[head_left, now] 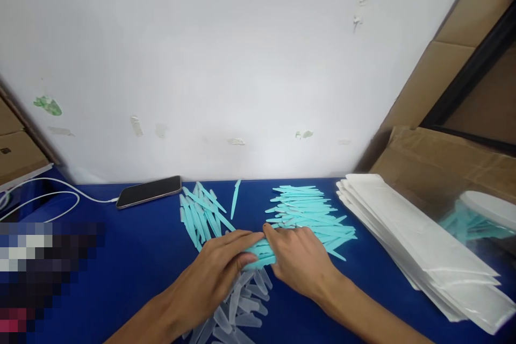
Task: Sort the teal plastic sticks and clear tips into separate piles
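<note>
Between my two hands is a bundle of turquoise sticks (pixel 262 254), shaped like small knives. My left hand (pixel 220 263) wraps round its left end, thumb below and fingers on top. My right hand (pixel 300 258) closes on the right end, its fingertips near those of my left hand. Behind and to the right of my right hand lies a wide pile of turquoise pieces (pixel 310 207). A smaller turquoise pile (pixel 199 212) is at the back left, with a single piece (pixel 235 199) beside it. Translucent clear covers (pixel 242 306) lie scattered below my hands.
A phone (pixel 149 192) with a white cable lies at the back left of the blue table (pixel 100 269). White padded envelopes (pixel 415 242) are stacked on the right. Beyond them are a clear bag of turquoise pieces (pixel 463 223) and cardboard (pixel 435 172). A white wall stands behind.
</note>
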A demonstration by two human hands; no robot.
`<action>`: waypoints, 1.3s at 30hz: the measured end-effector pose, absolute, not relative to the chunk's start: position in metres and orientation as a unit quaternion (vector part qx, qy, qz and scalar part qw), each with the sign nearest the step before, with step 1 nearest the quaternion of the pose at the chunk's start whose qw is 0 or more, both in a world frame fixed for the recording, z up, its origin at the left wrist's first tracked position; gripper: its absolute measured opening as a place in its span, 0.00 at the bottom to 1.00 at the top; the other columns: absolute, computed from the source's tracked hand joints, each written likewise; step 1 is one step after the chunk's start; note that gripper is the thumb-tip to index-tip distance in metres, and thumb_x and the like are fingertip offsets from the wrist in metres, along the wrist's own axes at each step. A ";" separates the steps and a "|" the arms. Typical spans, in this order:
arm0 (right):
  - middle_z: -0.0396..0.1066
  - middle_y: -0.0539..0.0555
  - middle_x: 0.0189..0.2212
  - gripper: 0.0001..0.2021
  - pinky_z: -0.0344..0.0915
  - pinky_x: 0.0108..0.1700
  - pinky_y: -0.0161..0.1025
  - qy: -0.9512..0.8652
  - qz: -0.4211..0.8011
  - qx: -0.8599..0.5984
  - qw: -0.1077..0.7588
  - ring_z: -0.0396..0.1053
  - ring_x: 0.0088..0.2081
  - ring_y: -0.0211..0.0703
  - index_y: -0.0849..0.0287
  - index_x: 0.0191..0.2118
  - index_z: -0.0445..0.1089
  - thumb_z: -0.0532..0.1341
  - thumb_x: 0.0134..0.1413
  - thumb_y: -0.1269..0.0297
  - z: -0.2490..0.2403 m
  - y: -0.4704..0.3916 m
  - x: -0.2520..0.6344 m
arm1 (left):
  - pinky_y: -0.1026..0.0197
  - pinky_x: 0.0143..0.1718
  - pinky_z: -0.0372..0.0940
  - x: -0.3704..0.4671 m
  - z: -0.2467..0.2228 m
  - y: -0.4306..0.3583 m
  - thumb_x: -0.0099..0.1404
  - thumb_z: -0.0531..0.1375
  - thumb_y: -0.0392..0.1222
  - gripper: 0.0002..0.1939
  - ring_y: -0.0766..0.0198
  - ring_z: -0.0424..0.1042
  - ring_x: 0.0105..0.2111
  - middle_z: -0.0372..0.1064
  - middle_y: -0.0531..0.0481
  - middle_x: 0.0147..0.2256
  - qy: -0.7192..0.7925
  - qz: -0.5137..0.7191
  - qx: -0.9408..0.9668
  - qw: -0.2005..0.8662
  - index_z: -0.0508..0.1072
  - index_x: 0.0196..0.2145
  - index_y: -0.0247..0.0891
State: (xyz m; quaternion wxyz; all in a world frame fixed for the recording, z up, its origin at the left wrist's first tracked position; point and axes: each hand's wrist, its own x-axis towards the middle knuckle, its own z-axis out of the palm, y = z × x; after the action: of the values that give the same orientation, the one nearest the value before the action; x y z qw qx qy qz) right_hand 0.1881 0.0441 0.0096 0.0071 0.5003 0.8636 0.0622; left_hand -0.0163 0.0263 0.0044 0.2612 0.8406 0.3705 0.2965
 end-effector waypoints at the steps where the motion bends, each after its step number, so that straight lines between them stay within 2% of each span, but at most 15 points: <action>1: 0.77 0.52 0.29 0.15 0.49 0.26 0.40 0.865 0.060 0.497 0.010 0.75 0.27 0.51 0.56 0.43 0.66 0.60 0.48 0.74 0.009 0.045 0.189 | 0.58 0.50 0.72 -0.016 0.004 0.026 0.76 0.48 0.41 0.21 0.59 0.74 0.52 0.71 0.45 0.56 0.373 0.289 0.838 0.275 0.64 0.64 0.50; 4: 0.77 0.53 0.30 0.14 0.49 0.26 0.40 0.870 0.055 0.490 0.017 0.75 0.28 0.50 0.56 0.43 0.66 0.60 0.48 0.72 0.009 0.046 0.194 | 0.54 0.53 0.70 -0.014 -0.002 0.020 0.76 0.48 0.42 0.21 0.57 0.71 0.55 0.71 0.46 0.56 0.393 0.293 0.829 0.269 0.64 0.64 0.51; 6: 0.78 0.53 0.30 0.14 0.48 0.26 0.40 0.869 0.054 0.492 0.017 0.75 0.28 0.50 0.56 0.43 0.67 0.60 0.48 0.72 0.010 0.048 0.198 | 0.52 0.51 0.72 -0.013 -0.002 0.015 0.76 0.48 0.45 0.22 0.55 0.70 0.57 0.70 0.46 0.58 0.430 0.327 0.802 0.254 0.63 0.65 0.52; 9: 0.77 0.53 0.28 0.11 0.44 0.25 0.41 0.860 0.056 0.507 0.014 0.75 0.28 0.51 0.57 0.40 0.68 0.61 0.47 0.73 0.015 0.051 0.204 | 0.49 0.51 0.71 -0.017 0.016 0.009 0.75 0.46 0.55 0.27 0.48 0.65 0.61 0.61 0.44 0.64 0.480 0.408 0.742 0.230 0.56 0.68 0.53; 11: 0.76 0.53 0.26 0.10 0.42 0.25 0.42 0.856 0.055 0.514 0.012 0.75 0.27 0.51 0.57 0.38 0.67 0.61 0.47 0.72 0.019 0.052 0.208 | 0.52 0.47 0.72 -0.025 0.036 0.010 0.72 0.52 0.58 0.28 0.50 0.70 0.55 0.64 0.42 0.62 0.465 0.507 0.693 0.216 0.59 0.66 0.51; 12: 0.76 0.53 0.26 0.09 0.41 0.25 0.42 0.855 0.054 0.516 0.011 0.75 0.27 0.51 0.57 0.38 0.67 0.61 0.48 0.72 0.020 0.052 0.209 | 0.58 0.40 0.73 -0.031 0.045 0.010 0.70 0.56 0.55 0.25 0.55 0.75 0.47 0.70 0.44 0.54 0.481 0.563 0.640 0.206 0.64 0.62 0.50; 13: 0.76 0.54 0.26 0.09 0.41 0.25 0.42 0.854 0.053 0.518 0.009 0.75 0.27 0.51 0.57 0.38 0.67 0.61 0.48 0.72 0.021 0.052 0.210 | 0.64 0.31 0.70 -0.036 0.053 0.011 0.68 0.61 0.53 0.18 0.61 0.75 0.35 0.75 0.47 0.43 0.507 0.563 0.617 0.215 0.72 0.52 0.46; 15: 0.76 0.55 0.26 0.09 0.40 0.25 0.43 0.853 0.050 0.519 0.005 0.75 0.27 0.51 0.57 0.38 0.67 0.61 0.49 0.72 0.022 0.052 0.211 | 0.69 0.20 0.60 -0.046 0.062 0.014 0.65 0.63 0.53 0.13 0.69 0.66 0.21 0.70 0.54 0.25 0.552 0.528 0.587 0.268 0.75 0.37 0.41; 17: 0.75 0.55 0.25 0.09 0.40 0.25 0.43 0.853 0.046 0.519 0.002 0.74 0.26 0.50 0.57 0.38 0.68 0.61 0.48 0.73 0.022 0.051 0.212 | 0.71 0.16 0.54 -0.050 0.062 0.016 0.64 0.63 0.56 0.17 0.71 0.61 0.17 0.64 0.56 0.20 0.550 0.488 0.564 0.376 0.71 0.29 0.38; 20: 0.74 0.53 0.23 0.11 0.40 0.25 0.43 0.850 0.040 0.525 -0.002 0.73 0.25 0.49 0.57 0.38 0.69 0.60 0.45 0.74 0.020 0.052 0.213 | 0.75 0.14 0.47 -0.047 0.053 0.024 0.63 0.64 0.57 0.21 0.73 0.57 0.17 0.61 0.57 0.19 0.496 0.476 0.502 0.525 0.68 0.26 0.37; 23: 0.74 0.52 0.24 0.15 0.41 0.24 0.42 0.841 0.043 0.540 -0.007 0.73 0.25 0.50 0.56 0.40 0.70 0.60 0.44 0.75 0.019 0.054 0.214 | 0.75 0.13 0.41 -0.044 0.039 0.032 0.64 0.65 0.55 0.21 0.77 0.47 0.15 0.57 0.59 0.19 0.412 0.468 0.445 0.643 0.66 0.25 0.36; 26: 0.75 0.53 0.24 0.17 0.41 0.24 0.43 0.834 0.045 0.549 -0.009 0.74 0.26 0.51 0.56 0.41 0.71 0.59 0.41 0.76 0.019 0.056 0.213 | 0.74 0.12 0.39 -0.047 0.022 0.035 0.66 0.65 0.52 0.20 0.81 0.40 0.13 0.56 0.61 0.20 0.283 0.467 0.395 0.739 0.66 0.26 0.35; 30: 0.78 0.56 0.28 0.22 0.44 0.26 0.44 0.835 0.041 0.549 -0.006 0.76 0.29 0.55 0.56 0.45 0.72 0.58 0.41 0.78 0.012 0.057 0.214 | 0.75 0.13 0.43 -0.053 0.004 0.033 0.65 0.65 0.51 0.16 0.83 0.42 0.12 0.57 0.62 0.21 0.132 0.481 0.352 0.792 0.70 0.29 0.36; 33: 0.79 0.56 0.32 0.25 0.48 0.27 0.42 0.818 0.027 0.574 0.013 0.77 0.32 0.58 0.55 0.53 0.70 0.59 0.45 0.75 0.003 0.060 0.217 | 0.76 0.13 0.46 -0.054 -0.003 0.034 0.65 0.65 0.50 0.15 0.82 0.46 0.11 0.58 0.61 0.21 0.066 0.467 0.344 0.812 0.70 0.30 0.35; 39: 0.80 0.52 0.31 0.28 0.52 0.28 0.40 0.795 0.016 0.606 0.034 0.78 0.33 0.59 0.53 0.57 0.69 0.59 0.48 0.74 -0.004 0.059 0.217 | 0.76 0.10 0.51 -0.051 -0.005 0.032 0.61 0.68 0.51 0.21 0.79 0.51 0.09 0.58 0.61 0.17 0.050 0.447 0.333 0.828 0.64 0.24 0.35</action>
State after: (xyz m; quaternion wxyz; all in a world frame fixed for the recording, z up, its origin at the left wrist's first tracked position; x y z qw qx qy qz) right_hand 0.2172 0.0595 -0.0042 0.0336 0.6058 0.7947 0.0162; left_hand -0.0510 0.0324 -0.0047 0.8285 0.3333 0.0505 0.4473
